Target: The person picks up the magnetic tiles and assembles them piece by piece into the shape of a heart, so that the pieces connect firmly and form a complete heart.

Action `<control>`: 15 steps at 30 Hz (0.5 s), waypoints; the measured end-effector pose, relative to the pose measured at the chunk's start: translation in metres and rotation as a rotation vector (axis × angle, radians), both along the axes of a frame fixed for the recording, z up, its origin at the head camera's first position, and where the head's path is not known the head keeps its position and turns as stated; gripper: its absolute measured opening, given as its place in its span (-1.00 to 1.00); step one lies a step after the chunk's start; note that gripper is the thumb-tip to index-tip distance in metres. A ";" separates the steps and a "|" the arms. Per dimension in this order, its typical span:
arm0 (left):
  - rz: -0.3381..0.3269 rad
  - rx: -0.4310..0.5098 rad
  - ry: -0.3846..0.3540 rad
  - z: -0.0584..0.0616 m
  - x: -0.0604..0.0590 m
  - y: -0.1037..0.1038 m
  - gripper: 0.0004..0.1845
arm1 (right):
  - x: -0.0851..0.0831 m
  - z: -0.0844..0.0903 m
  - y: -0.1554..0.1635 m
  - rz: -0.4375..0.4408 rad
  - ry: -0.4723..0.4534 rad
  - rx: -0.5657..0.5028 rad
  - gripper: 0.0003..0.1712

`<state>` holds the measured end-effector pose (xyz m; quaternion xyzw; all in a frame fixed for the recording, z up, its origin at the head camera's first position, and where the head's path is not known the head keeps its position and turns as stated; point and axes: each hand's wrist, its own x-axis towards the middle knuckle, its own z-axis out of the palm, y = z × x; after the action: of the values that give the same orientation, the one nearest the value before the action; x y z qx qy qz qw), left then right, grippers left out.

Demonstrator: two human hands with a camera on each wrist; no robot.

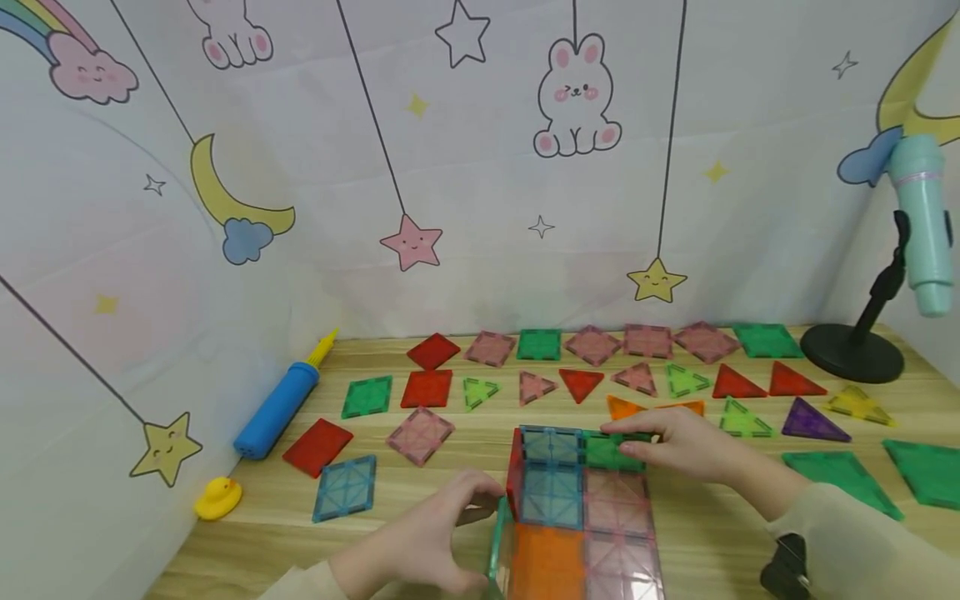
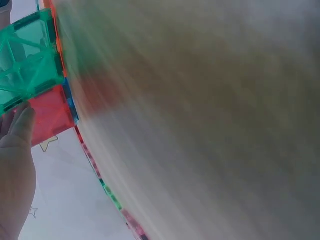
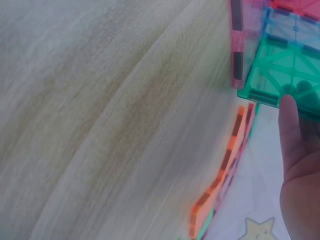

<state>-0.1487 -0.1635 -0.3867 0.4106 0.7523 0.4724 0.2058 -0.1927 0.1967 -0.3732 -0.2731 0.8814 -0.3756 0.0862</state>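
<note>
A structure of magnetic tiles stands on the wooden table, its floor made of a blue tile (image 1: 551,497), an orange tile (image 1: 547,562) and two pink tiles. Along its left side a red tile (image 1: 515,467) and a green side tile (image 1: 498,546) stand upright. A blue back tile (image 1: 551,446) and a green back tile (image 1: 600,451) form the far wall. My right hand (image 1: 686,446) pinches the green back tile, thumb inside and fingers behind. My left hand (image 1: 431,533) is spread beside the left wall, fingertips right at the red and green tiles.
Rows of loose square and triangular tiles, among them a red triangle (image 1: 581,384) and a purple triangle (image 1: 813,420), lie behind and beside the structure. A blue pump (image 1: 277,411) and a rubber duck (image 1: 218,498) sit left. A microphone stand (image 1: 853,352) rises at right.
</note>
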 end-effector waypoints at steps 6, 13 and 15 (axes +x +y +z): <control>0.011 0.015 -0.022 -0.001 0.000 0.001 -0.18 | -0.001 0.000 -0.001 0.003 0.012 0.010 -0.53; 0.125 -0.093 -0.019 0.001 -0.007 -0.008 -0.13 | 0.000 0.000 0.001 -0.009 0.013 0.016 -0.55; 0.193 -0.148 0.016 0.001 -0.012 -0.017 -0.11 | 0.000 0.001 0.000 -0.006 0.009 0.015 -0.54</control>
<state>-0.1611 -0.1801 -0.3859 0.3237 0.8227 0.4299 0.1832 -0.1927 0.1972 -0.3725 -0.2715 0.8854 -0.3680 0.0830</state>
